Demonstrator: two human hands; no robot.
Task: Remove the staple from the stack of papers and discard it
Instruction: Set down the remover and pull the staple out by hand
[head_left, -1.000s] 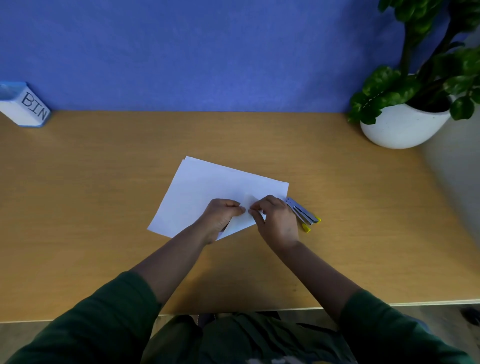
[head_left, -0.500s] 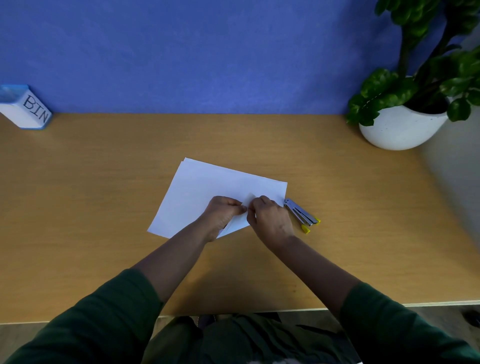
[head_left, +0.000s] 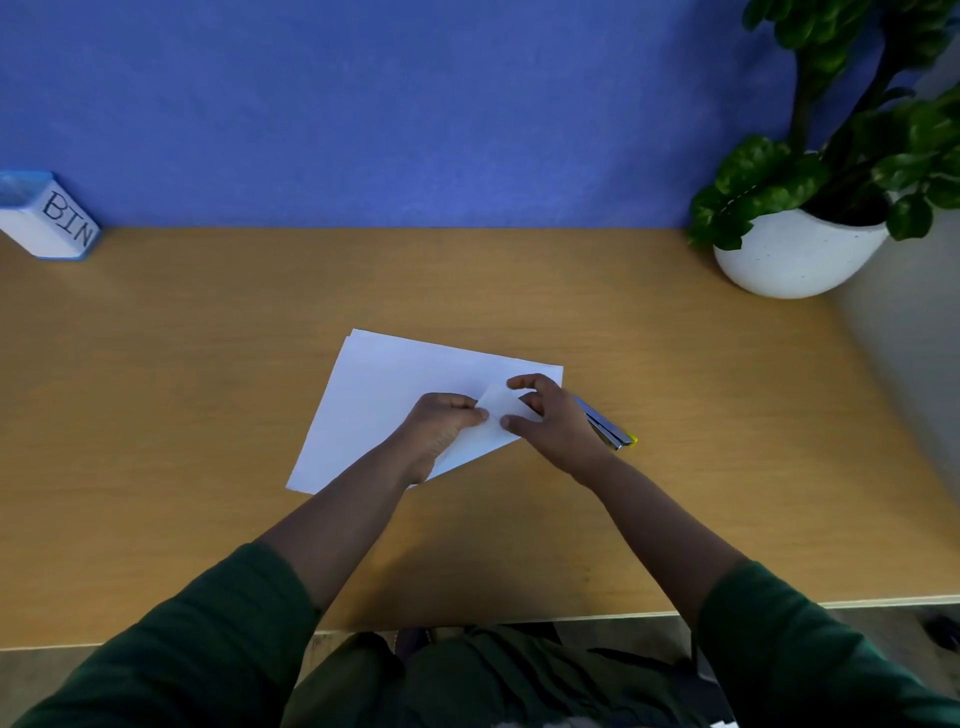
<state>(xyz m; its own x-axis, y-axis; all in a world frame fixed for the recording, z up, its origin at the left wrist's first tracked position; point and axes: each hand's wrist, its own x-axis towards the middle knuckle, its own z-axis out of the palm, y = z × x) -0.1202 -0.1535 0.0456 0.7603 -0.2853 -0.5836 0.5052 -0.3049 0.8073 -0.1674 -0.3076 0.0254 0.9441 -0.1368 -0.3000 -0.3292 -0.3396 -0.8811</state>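
Note:
A stack of white papers (head_left: 395, 395) lies tilted at the middle of the wooden desk (head_left: 208, 467). Its near right corner is folded up and over. My left hand (head_left: 441, 426) pinches that folded corner from the left. My right hand (head_left: 556, 421) holds the same corner between thumb and fingers from the right. The staple itself is too small to make out. A metal staple remover (head_left: 608, 428) with yellow tips lies on the desk just right of my right hand. A small white and blue box marked BIN (head_left: 49, 215) stands at the far left by the wall.
A potted green plant in a white pot (head_left: 795, 254) stands at the back right corner. A blue wall runs behind the desk. The desk's front edge is near my body.
The paper's corner has been lifted and folded further over. My right hand's fingers have spread around it, and more of the staple remover shows beside that hand.

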